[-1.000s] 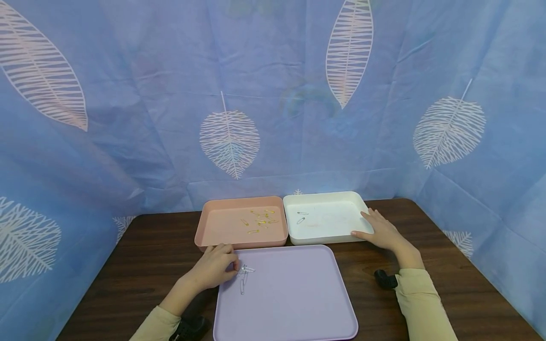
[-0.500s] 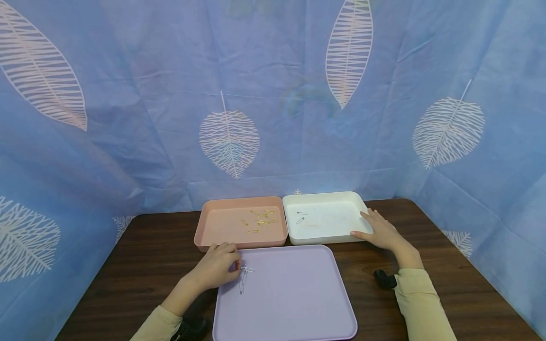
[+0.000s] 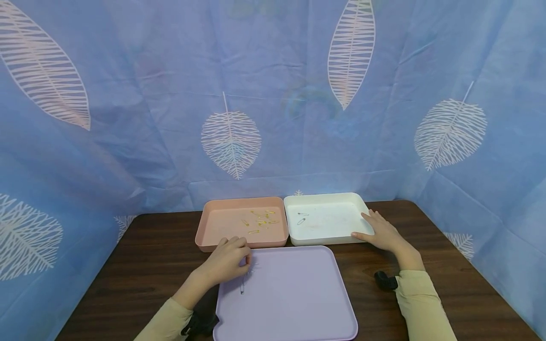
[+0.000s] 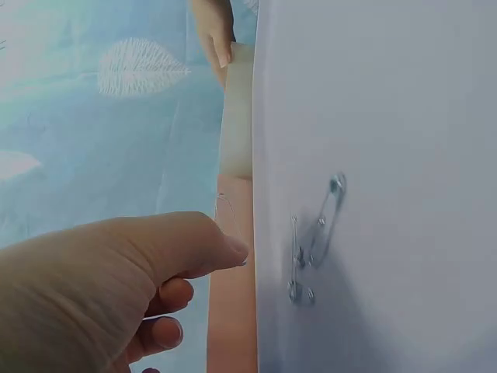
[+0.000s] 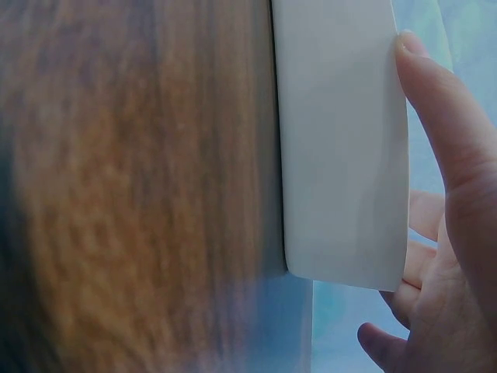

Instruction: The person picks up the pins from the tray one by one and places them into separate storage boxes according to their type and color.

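My left hand [image 3: 228, 261] is over the upper left of the lilac tray [image 3: 294, 293], pinching a thin silver safety pin [image 4: 225, 205] between thumb and fingertips. More silver safety pins [image 4: 330, 214] lie on the lilac tray just below that hand, partly hidden by it in the head view. My right hand [image 3: 382, 232] rests with spread fingers at the near right corner of the white tray [image 3: 328, 240]. In the right wrist view its thumb [image 5: 435, 93] touches the tray's rim and the other fingers are beyond the corner.
A pink tray [image 3: 222, 232] holding several gold safety pins [image 3: 261, 221] stands behind the lilac tray, beside the white one. Two silver safety pins [image 3: 301, 221] lie in the white tray. The brown wooden table [image 3: 158, 255] backs onto a blue leaf-patterned curtain [image 3: 273, 142].
My left hand has lifted slightly and moved right and away from me, now with a safety pin picked out of the little pile. The right hand stays at the white tray.
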`<state>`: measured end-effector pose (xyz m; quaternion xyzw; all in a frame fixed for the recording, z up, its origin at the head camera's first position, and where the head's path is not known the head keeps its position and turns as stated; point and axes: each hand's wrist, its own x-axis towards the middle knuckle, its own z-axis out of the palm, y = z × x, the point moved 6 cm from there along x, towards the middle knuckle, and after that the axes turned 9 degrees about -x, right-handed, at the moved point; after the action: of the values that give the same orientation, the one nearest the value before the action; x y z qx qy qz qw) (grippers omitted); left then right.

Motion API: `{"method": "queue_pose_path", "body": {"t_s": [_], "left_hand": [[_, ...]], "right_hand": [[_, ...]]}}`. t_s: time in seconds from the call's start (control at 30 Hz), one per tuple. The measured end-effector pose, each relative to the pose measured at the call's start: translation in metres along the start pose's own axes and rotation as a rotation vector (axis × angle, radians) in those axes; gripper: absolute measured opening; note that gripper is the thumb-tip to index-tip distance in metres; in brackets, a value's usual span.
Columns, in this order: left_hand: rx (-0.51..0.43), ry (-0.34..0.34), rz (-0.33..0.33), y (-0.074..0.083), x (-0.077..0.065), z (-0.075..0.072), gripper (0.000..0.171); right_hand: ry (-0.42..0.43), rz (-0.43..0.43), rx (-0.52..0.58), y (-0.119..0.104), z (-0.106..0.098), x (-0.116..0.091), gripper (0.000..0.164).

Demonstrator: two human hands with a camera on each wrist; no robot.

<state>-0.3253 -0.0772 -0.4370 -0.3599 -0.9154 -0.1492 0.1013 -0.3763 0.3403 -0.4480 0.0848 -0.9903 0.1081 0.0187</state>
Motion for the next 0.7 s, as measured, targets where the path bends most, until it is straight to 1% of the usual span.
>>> {"method": "queue_pose_path", "body": {"t_s": [0.13,0.4,0.7], "left_hand": [[0.004,-0.014,0.011,0.005,0.008,0.001,0.020],[-0.017,-0.005,0.028,0.015,0.023,0.001,0.016],[-0.012,-0.004,0.049,0.026,0.044,0.001,0.016]], "right_hand": [[0.001,0.002,0.001,0.000,-0.001,-0.001,0.094],[-0.003,0.000,0.013,0.000,-0.002,-0.002,0.094],[-0.002,0.003,0.006,0.001,0.000,-0.001,0.094]]}}
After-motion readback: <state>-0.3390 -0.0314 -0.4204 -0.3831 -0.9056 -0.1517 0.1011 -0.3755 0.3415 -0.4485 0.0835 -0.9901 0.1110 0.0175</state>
